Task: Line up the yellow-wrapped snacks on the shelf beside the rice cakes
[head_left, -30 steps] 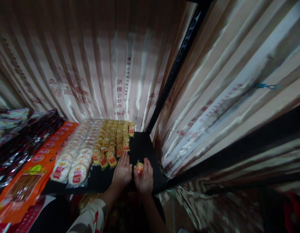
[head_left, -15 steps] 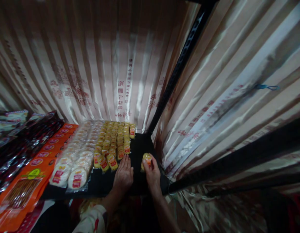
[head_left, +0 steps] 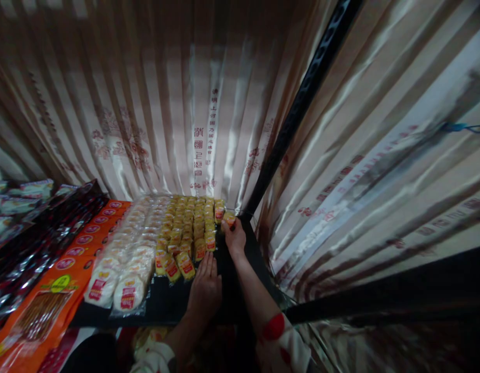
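Note:
Rows of small yellow wrapped snack packs [head_left: 185, 228] with red and orange labels stand on the black shelf [head_left: 166, 303]. At the back right, my right hand [head_left: 235, 235] pinches a single yellow snack pack [head_left: 229, 219], beside the back end of the rightmost row. My left hand [head_left: 206, 285] lies with fingers stretched out at the front of the rows, its fingertips touching or very close to the front packs. Left of the yellow packs are two rows of round white wrapped cakes [head_left: 128, 294] with red labels.
Orange bags of stick-shaped snacks [head_left: 53, 295] and dark shiny packets [head_left: 38, 233] lie farther left. A black metal post [head_left: 290, 119] rises at the shelf's back right corner. Pale printed curtains [head_left: 166, 103] hang behind and to the right.
My right hand has moved from the front right of the shelf to the back, carrying the snack pack. My left hand stays at the front of the rows. The view has shifted slightly.

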Demonstrator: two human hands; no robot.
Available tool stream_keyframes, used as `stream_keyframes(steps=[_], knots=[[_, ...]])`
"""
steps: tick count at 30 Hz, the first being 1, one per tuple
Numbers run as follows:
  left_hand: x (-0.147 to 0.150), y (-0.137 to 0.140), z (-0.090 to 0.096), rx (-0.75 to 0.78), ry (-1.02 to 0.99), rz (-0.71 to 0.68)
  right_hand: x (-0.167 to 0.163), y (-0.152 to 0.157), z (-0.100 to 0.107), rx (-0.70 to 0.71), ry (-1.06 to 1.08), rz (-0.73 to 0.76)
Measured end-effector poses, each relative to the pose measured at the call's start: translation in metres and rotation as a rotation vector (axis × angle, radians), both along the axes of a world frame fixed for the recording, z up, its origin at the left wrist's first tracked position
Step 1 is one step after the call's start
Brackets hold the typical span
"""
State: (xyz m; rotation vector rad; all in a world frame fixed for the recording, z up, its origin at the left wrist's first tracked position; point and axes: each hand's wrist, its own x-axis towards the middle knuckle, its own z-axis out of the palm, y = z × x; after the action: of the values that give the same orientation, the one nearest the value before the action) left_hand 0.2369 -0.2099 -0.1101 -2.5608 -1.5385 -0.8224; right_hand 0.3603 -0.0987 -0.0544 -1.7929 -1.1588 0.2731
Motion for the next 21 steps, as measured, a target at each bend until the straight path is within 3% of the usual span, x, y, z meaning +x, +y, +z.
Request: stream_keyframes(steps=[4,12,21], knots=[[0.001,0.000,0.000,-0.003,0.035,0.011,0.000,0.016,-0.002,-0.033,-0.056,0.026],[0.001,0.000,-0.006,0.036,0.043,0.023,-0.004,0.029,-0.019,0.039,-0.240,0.091],[0.001,-0.001,-0.002,-0.024,0.020,0.009,-0.007,0.023,-0.036,0.106,-0.122,0.157]])
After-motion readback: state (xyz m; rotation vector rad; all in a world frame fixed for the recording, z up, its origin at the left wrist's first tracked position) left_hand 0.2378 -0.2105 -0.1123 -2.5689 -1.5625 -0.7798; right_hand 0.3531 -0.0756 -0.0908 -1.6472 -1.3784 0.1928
